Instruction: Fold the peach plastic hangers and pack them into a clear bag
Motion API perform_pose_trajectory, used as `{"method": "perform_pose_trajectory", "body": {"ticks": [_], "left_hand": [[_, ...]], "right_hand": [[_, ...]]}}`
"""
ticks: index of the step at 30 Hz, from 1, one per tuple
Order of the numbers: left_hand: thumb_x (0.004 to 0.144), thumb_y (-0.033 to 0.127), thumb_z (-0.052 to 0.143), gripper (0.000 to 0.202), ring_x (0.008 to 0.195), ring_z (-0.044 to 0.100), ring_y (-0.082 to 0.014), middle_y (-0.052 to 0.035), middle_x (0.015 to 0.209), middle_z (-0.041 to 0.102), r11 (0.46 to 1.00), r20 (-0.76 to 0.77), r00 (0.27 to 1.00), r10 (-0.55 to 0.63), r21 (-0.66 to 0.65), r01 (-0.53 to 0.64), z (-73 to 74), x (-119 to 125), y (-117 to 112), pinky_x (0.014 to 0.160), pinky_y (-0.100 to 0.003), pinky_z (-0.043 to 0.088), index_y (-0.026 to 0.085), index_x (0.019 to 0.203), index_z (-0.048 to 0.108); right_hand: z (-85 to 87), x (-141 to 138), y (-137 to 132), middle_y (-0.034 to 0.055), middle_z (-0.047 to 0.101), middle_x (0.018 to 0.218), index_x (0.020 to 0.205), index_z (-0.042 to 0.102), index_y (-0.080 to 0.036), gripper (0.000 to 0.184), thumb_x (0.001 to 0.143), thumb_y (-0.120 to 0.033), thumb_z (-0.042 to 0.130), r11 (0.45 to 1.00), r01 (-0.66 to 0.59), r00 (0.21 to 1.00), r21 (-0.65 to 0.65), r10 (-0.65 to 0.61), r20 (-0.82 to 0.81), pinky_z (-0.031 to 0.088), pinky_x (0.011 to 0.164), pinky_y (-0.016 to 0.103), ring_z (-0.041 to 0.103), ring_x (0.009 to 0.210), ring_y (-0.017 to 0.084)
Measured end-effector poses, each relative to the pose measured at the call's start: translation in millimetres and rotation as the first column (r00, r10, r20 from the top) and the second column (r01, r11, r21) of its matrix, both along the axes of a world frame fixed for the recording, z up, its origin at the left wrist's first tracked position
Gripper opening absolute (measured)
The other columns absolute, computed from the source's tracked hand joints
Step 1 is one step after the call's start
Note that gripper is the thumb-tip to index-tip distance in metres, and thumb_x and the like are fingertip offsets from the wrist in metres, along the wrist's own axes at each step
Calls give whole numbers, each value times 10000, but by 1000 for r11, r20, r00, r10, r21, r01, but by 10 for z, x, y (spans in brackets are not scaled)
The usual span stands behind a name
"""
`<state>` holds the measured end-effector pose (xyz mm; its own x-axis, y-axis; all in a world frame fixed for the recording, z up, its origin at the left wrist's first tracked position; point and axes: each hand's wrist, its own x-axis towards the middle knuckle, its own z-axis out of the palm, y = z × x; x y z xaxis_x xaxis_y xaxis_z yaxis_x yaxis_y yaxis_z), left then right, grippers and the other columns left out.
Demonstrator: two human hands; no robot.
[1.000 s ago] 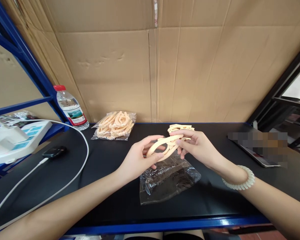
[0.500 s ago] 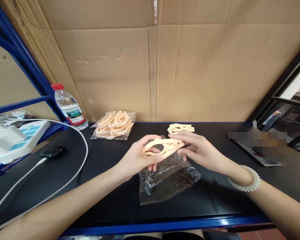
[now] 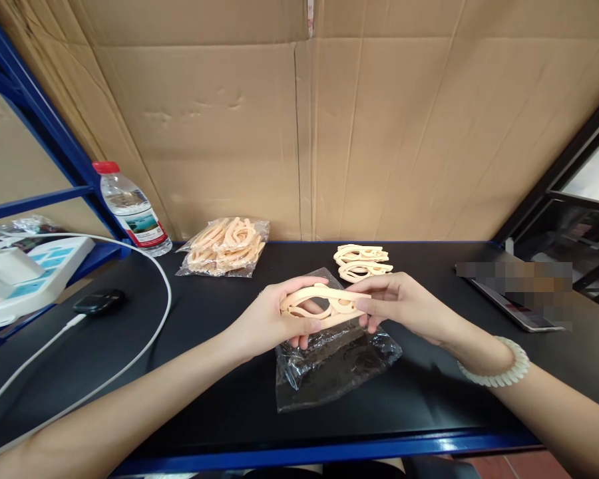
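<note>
Both my hands hold one stack of peach plastic cut-out pieces (image 3: pixel 324 305) level above the black table (image 3: pixel 214 392). My left hand (image 3: pixel 274 318) grips its left end, fingers curled round it. My right hand (image 3: pixel 397 303) pinches its right end. A clear empty plastic bag (image 3: pixel 334 362) lies flat right under the hands. A small pile of the same peach pieces (image 3: pixel 362 261) rests on the table just beyond my right hand. A white bead bracelet (image 3: pixel 499 372) circles my right wrist.
A sealed bag of peach pieces (image 3: pixel 224 246) lies at the back left, beside a water bottle (image 3: pixel 130 209). A white power strip (image 3: pixel 27 279), white cable (image 3: pixel 144 339) and small black device (image 3: pixel 100 301) sit at left. Cardboard (image 3: pixel 299 133) walls the back. A dark flat object (image 3: pixel 519 306) lies at right.
Both hands have lowered the peach stack toward the bag and turned it flatter, uncovering the pile behind. The view has shifted slightly.
</note>
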<state>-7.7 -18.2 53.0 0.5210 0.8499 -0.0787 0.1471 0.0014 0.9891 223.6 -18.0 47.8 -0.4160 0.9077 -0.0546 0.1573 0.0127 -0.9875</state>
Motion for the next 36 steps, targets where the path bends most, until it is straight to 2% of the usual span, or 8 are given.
{"method": "perform_pose_trajectory", "body": {"ticks": [3, 9, 17, 20, 24, 30, 33, 36], "left_hand": [[717, 153, 717, 612, 461, 563, -73, -13, 796, 690, 999, -27, 999, -42, 22, 42, -14, -26, 31, 447, -206, 453, 168, 1295, 516], [733, 154, 720, 625, 471, 554, -62, -17, 830, 682, 994, -8, 994, -109, -17, 109, -2, -78, 78, 441, -190, 429, 194, 1320, 511], [683, 109, 735, 601, 449, 516, -42, -16, 782, 656, 966, 131, 985, -108, -222, 136, 40, -102, 90, 403, -159, 300, 166, 1256, 564], [681, 111, 740, 593, 444, 504, -42, 1, 709, 632, 944, 182, 976, -123, -283, 171, 40, -125, 122, 410, -159, 284, 165, 1247, 571], [704, 99, 717, 565, 422, 443, -30, 36, 610, 567, 904, 238, 960, -148, -361, 229, 57, -148, 156, 415, -158, 265, 151, 1249, 578], [667, 86, 721, 514, 423, 360, -13, 45, 639, 512, 823, 314, 919, -238, -437, 362, 77, -150, 156, 366, -150, 206, 151, 1171, 644], [671, 89, 710, 541, 435, 405, -16, 23, 705, 554, 792, 298, 912, -283, -463, 397, 61, -157, 153, 355, -147, 208, 172, 1200, 632], [658, 102, 722, 565, 460, 426, -14, 3, 764, 600, 800, 281, 925, -253, -476, 364, 52, -154, 158, 379, -140, 253, 165, 1210, 622]], "right_hand": [[10, 16, -16, 41, 679, 782, 1128, 669, -114, 392, 784, -299, 709, 999, -24, 1000, -44, 24, 12, 582, 596, 235, 679, 677, 130], [9, 31, -79, -7, 624, 749, 1170, 628, -169, 363, 819, -249, 666, 991, -58, 998, 116, 54, 39, 554, 525, 210, 705, 678, 148], [-113, 11, -182, 54, 668, 857, 880, 707, -161, 160, 892, -280, 600, 912, -38, 999, 408, 48, -15, 551, 507, 216, 681, 685, 133], [-125, 60, -164, 59, 699, 941, 1042, 710, -201, 198, 866, -269, 650, 775, -94, 993, 625, 32, 110, 593, 601, 240, 688, 798, 154], [-146, 145, -122, 94, 642, 1243, 1243, 621, -210, 387, 859, -183, 658, 429, -223, 955, 875, -85, 285, 540, 956, 341, 609, 1144, 203], [-121, 219, -224, 156, 634, 1258, 1374, 482, -100, 425, 951, -77, 439, 39, -356, 915, 934, -190, 357, 565, 929, 319, 572, 1212, 204], [-58, 200, -322, 155, 667, 1207, 1392, 449, -83, 429, 988, -96, 304, -33, -410, 893, 912, -218, 394, 576, 915, 323, 572, 1213, 200], [-10, 164, -411, 128, 683, 1188, 1409, 431, -122, 455, 958, -75, 406, 9, -402, 877, 915, -285, 388, 588, 898, 318, 600, 1177, 199]]}}
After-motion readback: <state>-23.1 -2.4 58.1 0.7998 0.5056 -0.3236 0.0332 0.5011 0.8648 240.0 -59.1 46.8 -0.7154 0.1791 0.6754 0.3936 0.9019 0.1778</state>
